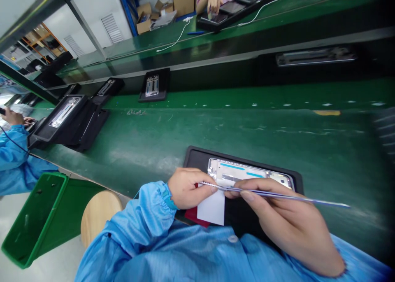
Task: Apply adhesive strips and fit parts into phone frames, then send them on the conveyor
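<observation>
My left hand (189, 188) is closed, thumb against fingers, on a small white sheet (211, 208) with a dotted or serrated top edge. A red piece (197, 217) shows behind and beneath it; whether the two are joined I cannot tell. Long thin tweezers (296, 198) are pinched in my right hand (280, 216), their tips pointing left and meeting the sheet's upper edge by my left fingertips. Just beyond both hands, a silver phone frame (226, 168) with blue strips lies in a black tray (197, 156). My right hand hides part of that frame.
Further phone frames in black trays (153, 85) stand along the green bench (148, 138). Stacked trays (66, 117) sit at the left, near a co-worker's blue sleeve (12, 150). A green bin (55, 216) and wooden stool (100, 216) stand below. Opposite, another person's hand (214, 2) works.
</observation>
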{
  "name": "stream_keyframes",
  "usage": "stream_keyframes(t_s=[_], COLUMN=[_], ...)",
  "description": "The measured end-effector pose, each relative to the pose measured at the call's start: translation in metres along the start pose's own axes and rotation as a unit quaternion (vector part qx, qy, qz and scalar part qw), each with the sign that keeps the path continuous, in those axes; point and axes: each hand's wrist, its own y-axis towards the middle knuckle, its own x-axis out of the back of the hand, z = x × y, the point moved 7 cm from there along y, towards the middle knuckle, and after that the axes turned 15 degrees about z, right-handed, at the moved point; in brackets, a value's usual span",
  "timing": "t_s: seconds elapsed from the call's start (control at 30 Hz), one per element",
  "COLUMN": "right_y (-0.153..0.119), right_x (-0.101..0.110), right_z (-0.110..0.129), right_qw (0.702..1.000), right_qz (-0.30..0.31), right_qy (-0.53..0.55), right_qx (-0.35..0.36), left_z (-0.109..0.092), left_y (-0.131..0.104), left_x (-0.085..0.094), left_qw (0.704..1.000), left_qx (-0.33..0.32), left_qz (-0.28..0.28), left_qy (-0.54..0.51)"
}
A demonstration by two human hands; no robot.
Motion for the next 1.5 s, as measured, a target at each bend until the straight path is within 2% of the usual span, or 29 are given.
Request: stream_keyframes(t_s=[0.27,0.37,0.43,0.47,0.57,0.63,0.67,0.73,0.8,0.93,1.27,1.43,1.5], right_y=[0.001,0.004,0.012,0.017,0.033,0.039,0.041,0.043,0.044,0.046,0.046,0.044,0.045], right_x=[-0.001,0.005,0.005,0.003,-0.009,-0.017,-0.019,-0.022,-0.022,-0.021,-0.021,-0.017,-0.016], right_z=[0.005,0.003,-0.004,-0.01,-0.03,-0.042,-0.048,-0.055,-0.058,-0.055,-0.048,-0.033,-0.032], right_qw=[0.999,0.997,0.995,0.993,0.983,0.979,0.978,0.979,0.981,0.985,0.987,0.993,0.993], right_qz=[-0.008,-0.035,-0.029,-0.015,0.041,0.06,0.061,0.057,0.054,0.057,0.053,0.048,0.052], right_qy=[0.038,0.056,0.071,0.084,0.117,0.115,0.108,0.093,0.078,0.055,0.009,-0.063,-0.061], right_qx=[-0.013,-0.032,-0.061,-0.08,-0.135,-0.158,-0.166,-0.174,-0.168,-0.155,-0.15,-0.09,-0.081], left_z=[-0.001,0.0,0.009,0.018,0.054,0.082,0.095,0.115,0.128,0.137,0.143,0.142,0.142], left_y=[0.001,-0.005,-0.015,-0.022,-0.049,-0.065,-0.071,-0.079,-0.083,-0.084,-0.089,-0.091,-0.094], left_x=[-0.001,0.01,0.033,0.051,0.121,0.163,0.179,0.199,0.204,0.198,0.2,0.203,0.206], left_qw=[1.0,0.999,0.995,0.992,0.964,0.939,0.93,0.917,0.909,0.908,0.903,0.897,0.888], left_qx=[0.005,0.031,0.062,0.083,0.164,0.217,0.233,0.254,0.263,0.261,0.268,0.271,0.281], left_qz=[-0.011,-0.03,-0.068,-0.097,-0.208,-0.259,-0.275,-0.296,-0.308,-0.311,-0.313,-0.322,-0.331], left_qy=[-0.023,-0.031,-0.028,-0.024,0.017,0.056,0.068,0.084,0.096,0.107,0.119,0.135,0.149])
